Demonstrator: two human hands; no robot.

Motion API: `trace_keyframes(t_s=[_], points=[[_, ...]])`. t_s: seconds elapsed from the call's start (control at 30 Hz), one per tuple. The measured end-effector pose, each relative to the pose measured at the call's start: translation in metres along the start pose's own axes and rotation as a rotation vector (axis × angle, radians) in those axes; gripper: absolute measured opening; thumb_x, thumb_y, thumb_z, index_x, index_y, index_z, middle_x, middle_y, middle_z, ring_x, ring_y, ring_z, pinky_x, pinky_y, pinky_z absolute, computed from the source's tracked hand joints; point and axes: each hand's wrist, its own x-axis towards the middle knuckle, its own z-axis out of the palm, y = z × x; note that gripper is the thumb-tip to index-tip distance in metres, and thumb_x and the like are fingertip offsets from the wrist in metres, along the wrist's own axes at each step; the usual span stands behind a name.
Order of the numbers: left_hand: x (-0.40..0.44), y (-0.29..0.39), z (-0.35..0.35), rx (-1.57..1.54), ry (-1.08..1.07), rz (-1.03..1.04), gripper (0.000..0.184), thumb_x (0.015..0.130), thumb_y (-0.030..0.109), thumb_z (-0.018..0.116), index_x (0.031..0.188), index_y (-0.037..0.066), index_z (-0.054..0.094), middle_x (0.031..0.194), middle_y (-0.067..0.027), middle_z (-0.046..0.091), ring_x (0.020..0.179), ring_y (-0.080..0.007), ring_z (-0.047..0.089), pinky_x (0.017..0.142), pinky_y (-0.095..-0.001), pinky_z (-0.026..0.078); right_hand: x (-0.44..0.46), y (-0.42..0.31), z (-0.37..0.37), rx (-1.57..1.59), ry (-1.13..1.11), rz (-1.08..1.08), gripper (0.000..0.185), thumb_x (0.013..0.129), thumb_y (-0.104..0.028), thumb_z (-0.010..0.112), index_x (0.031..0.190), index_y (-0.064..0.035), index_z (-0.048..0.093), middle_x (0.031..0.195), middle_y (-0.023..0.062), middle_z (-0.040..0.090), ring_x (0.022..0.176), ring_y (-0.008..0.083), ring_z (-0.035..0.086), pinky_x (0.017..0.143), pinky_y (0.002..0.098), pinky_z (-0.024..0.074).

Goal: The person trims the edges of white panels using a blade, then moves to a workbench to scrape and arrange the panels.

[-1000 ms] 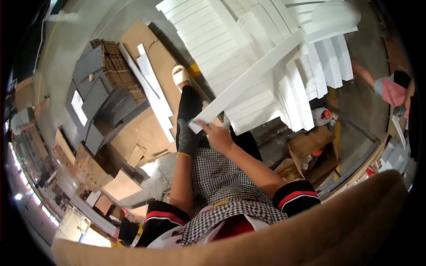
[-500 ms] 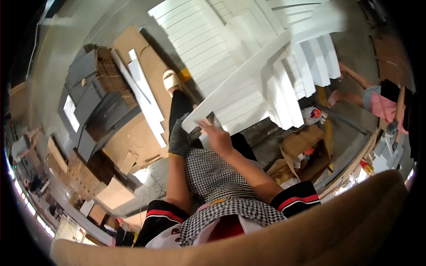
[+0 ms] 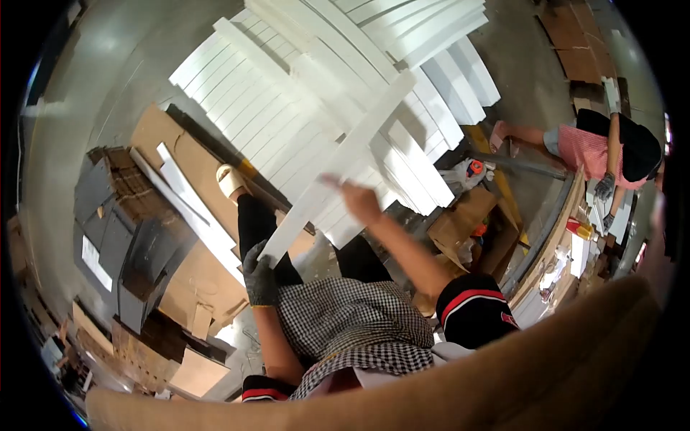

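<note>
A long white board (image 3: 327, 183) slants from near my lap up over a stack of white boards (image 3: 237, 93). My left hand (image 3: 260, 276), in a dark grey glove, grips its near end from the side. Bare and partly smeared by motion, my right hand (image 3: 359, 203) is over the board's middle with a finger pointing along its face. Whether that hand holds anything cannot be made out.
On my left, dark grey panels (image 3: 108, 215) and a white strip (image 3: 194, 201) lie by flat cardboard (image 3: 154, 136). An open cardboard box (image 3: 471, 223) stands right, beside a metal rail (image 3: 528, 167). Another person (image 3: 604, 147) works at the far right.
My right hand has moved away from my left hand, up along the board. The view has shifted, and more of the white stack shows. The other person now leans farther into view.
</note>
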Motion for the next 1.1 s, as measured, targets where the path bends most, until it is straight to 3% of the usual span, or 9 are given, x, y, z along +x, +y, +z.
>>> trace_keyframes(t_s=[0.07, 0.1, 0.27, 0.43, 0.7, 0.8, 0.87, 1.03, 1.1], points=[[0.002, -0.002, -0.003, -0.029, -0.016, -0.001, 0.034, 0.087, 0.0, 0.059, 0.121, 0.0, 0.061, 0.121, -0.0122, 0.063, 0.114, -0.0245, 0.058, 0.101, -0.0375, 0.046, 0.023, 0.089, -0.009, -0.531, -0.193, 0.308, 0.06, 0.095, -0.009, 0.047, 0.149, -0.0351, 0.04, 0.091, 0.0053, 0.07, 0.05, 0.0182, 0.057, 0.04, 0.0341, 0.0468], [0.002, -0.003, -0.006, -0.026, -0.023, 0.008, 0.034, 0.087, 0.001, 0.06, 0.121, 0.001, 0.061, 0.122, -0.0122, 0.063, 0.114, -0.0245, 0.058, 0.101, -0.0376, 0.046, 0.047, 0.144, -0.013, -0.127, 0.284, 0.193, 0.055, 0.098, -0.014, 0.048, 0.148, -0.0361, 0.041, 0.081, 0.0082, 0.065, 0.061, 0.0247, 0.063, 0.049, 0.0388, 0.0498], [0.007, -0.011, -0.017, -0.007, -0.033, 0.024, 0.041, 0.091, 0.009, 0.063, 0.131, 0.005, 0.054, 0.132, -0.0128, 0.058, 0.121, -0.0272, 0.054, 0.103, -0.0409, 0.045, 0.12, 0.309, -0.056, -0.39, 0.089, 0.779, 0.047, 0.095, -0.014, 0.047, 0.139, -0.0307, 0.052, 0.099, 0.0089, 0.072, 0.084, 0.032, 0.069, 0.068, 0.0441, 0.0534], [0.003, -0.004, -0.01, -0.089, 0.0, -0.012, 0.045, 0.096, 0.013, 0.055, 0.139, 0.005, 0.043, 0.14, -0.0176, 0.05, 0.125, -0.0307, 0.051, 0.103, -0.0445, 0.046, 0.106, 0.25, -0.05, -0.048, 0.442, 0.711, 0.034, 0.096, -0.024, 0.054, 0.128, -0.0159, 0.061, 0.095, 0.019, 0.07, 0.087, 0.0385, 0.067, 0.076, 0.0463, 0.0518], [0.004, 0.006, -0.004, 0.033, 0.047, -0.03, 0.048, 0.102, 0.017, 0.045, 0.147, 0.005, 0.032, 0.141, -0.0174, 0.05, 0.128, -0.0305, 0.05, 0.101, -0.0432, 0.048, 0.116, 0.243, -0.058, 0.078, 0.302, 0.957, 0.04, 0.097, -0.023, 0.055, 0.135, -0.0333, 0.057, 0.09, 0.0182, 0.07, 0.079, 0.038, 0.066, 0.071, 0.0459, 0.0516], [0.011, 0.003, -0.01, 0.156, 0.03, 0.001, 0.05, 0.097, 0.014, 0.055, 0.143, 0.001, 0.038, 0.138, -0.0184, 0.053, 0.127, -0.0302, 0.052, 0.103, -0.0408, 0.046, 0.112, 0.226, -0.053, -0.016, 0.15, 0.804, 0.041, 0.096, -0.021, 0.056, 0.134, -0.034, 0.058, 0.093, 0.016, 0.07, 0.079, 0.0369, 0.067, 0.072, 0.045, 0.052], [0.017, 0.013, -0.011, 1.32, -0.111, 0.46, 0.055, 0.087, 0.009, 0.068, 0.136, -0.002, 0.047, 0.137, -0.0196, 0.054, 0.126, -0.0325, 0.053, 0.106, -0.0399, 0.043, 0.091, 0.181, -0.038, 0.157, 0.185, 0.535, 0.043, 0.094, -0.016, 0.057, 0.133, -0.035, 0.059, 0.095, 0.0122, 0.071, 0.08, 0.0345, 0.067, 0.072, 0.0435, 0.0535], [0.018, 0.016, 0.003, -0.133, 0.059, -0.113, 0.054, 0.089, 0.027, 0.07, 0.133, 0.002, 0.052, 0.129, -0.0137, 0.057, 0.119, -0.0288, 0.056, 0.1, -0.0416, 0.048, -0.005, -0.02, 0.022, 0.166, -0.193, 0.126, 0.067, 0.091, -0.003, 0.049, 0.147, -0.0373, 0.042, 0.076, 0.008, 0.063, 0.049, 0.0171, 0.053, 0.043, 0.0313, 0.0491], [0.017, 0.012, -0.008, -0.173, -0.012, -0.122, 0.055, 0.091, 0.035, 0.066, 0.134, 0.005, 0.052, 0.131, -0.0125, 0.057, 0.121, -0.0281, 0.055, 0.099, -0.0433, 0.05, -0.026, -0.097, 0.022, 0.257, -0.301, -0.122, 0.068, 0.089, -0.001, 0.049, 0.147, -0.0382, 0.043, 0.075, 0.0068, 0.058, 0.052, 0.0192, 0.055, 0.048, 0.0308, 0.0496]])
